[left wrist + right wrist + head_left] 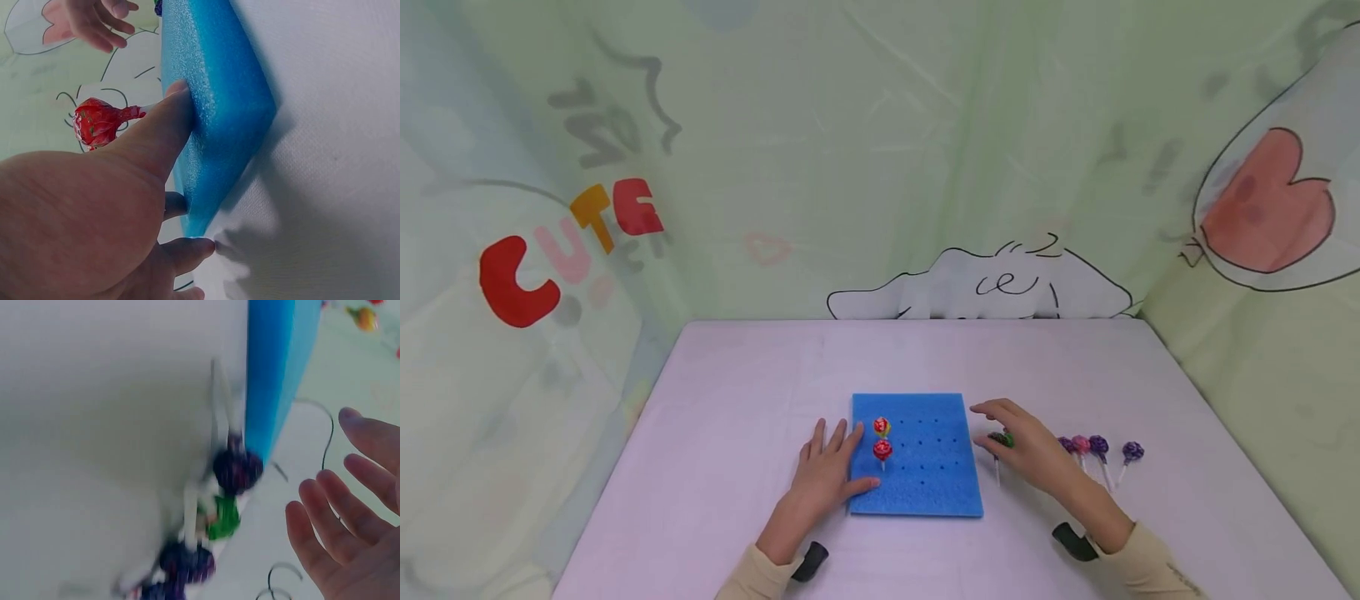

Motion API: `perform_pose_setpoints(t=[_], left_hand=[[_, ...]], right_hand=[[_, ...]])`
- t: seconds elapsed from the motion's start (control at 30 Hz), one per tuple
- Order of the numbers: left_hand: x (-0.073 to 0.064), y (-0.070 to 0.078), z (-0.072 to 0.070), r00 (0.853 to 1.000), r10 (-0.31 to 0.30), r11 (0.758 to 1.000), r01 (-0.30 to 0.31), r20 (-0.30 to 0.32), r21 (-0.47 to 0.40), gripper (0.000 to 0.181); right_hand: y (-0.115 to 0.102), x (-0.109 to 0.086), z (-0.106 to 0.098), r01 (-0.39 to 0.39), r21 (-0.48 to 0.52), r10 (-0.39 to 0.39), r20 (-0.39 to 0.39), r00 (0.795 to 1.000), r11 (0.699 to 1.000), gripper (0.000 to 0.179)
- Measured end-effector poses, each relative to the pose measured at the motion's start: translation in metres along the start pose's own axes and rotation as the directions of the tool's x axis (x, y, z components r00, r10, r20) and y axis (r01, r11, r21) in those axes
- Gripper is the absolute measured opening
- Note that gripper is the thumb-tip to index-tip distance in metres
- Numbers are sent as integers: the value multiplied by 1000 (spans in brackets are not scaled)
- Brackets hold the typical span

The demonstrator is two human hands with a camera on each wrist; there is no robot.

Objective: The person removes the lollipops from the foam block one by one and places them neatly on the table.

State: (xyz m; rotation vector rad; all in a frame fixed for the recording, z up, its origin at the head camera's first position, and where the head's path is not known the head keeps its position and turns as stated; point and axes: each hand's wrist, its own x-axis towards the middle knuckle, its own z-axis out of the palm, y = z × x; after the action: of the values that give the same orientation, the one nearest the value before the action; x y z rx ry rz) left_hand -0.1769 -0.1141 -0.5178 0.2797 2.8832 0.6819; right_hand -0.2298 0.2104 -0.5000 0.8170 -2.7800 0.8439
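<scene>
A blue foam board [925, 498] dotted with small holes lies on the table. My left hand [826, 477] rests on its left edge, fingers spread and thumb on top, as the left wrist view also shows. Two lollipops stand in the board beside that hand: a red one [882, 450] and, behind it, a red and yellow one [882, 427]. Just right of the board, my right hand [1026, 446] hovers with parted fingers and holds nothing. Below it lie a dark purple lollipop [237, 470] and a green one [224, 519], both partly covered by the hand in the head view.
Farther right on the table [760, 375] lie more lollipops, among them a pink one [1081, 443] and purple ones, one purple lollipop [1132, 452] a little apart. A printed curtain [820, 167] stands behind and at both sides of the table.
</scene>
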Motion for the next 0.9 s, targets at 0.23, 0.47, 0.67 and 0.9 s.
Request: perform_pose_setpoints(t=[0.23,0.47,0.67,0.9], left_hand=[[0,2,0,1000,1,1000,-1,0,5,87],[0,2,-1,1000,-8,1000,8,6,15,87],[2,1,0,1000,-8,999,8,2,37,87],[2,2,-1,1000,-3,999,2,3,46,87]], right_hand=[[-19,6,19,91,-33,-92,-18,996,995,43],[-35,11,42,143,-56,-147,-68,987,988,41],[-51,15,50,115,-9,-115,-73,991,993,38],[-66,25,54,200,-44,-204,-116,972,979,37]])
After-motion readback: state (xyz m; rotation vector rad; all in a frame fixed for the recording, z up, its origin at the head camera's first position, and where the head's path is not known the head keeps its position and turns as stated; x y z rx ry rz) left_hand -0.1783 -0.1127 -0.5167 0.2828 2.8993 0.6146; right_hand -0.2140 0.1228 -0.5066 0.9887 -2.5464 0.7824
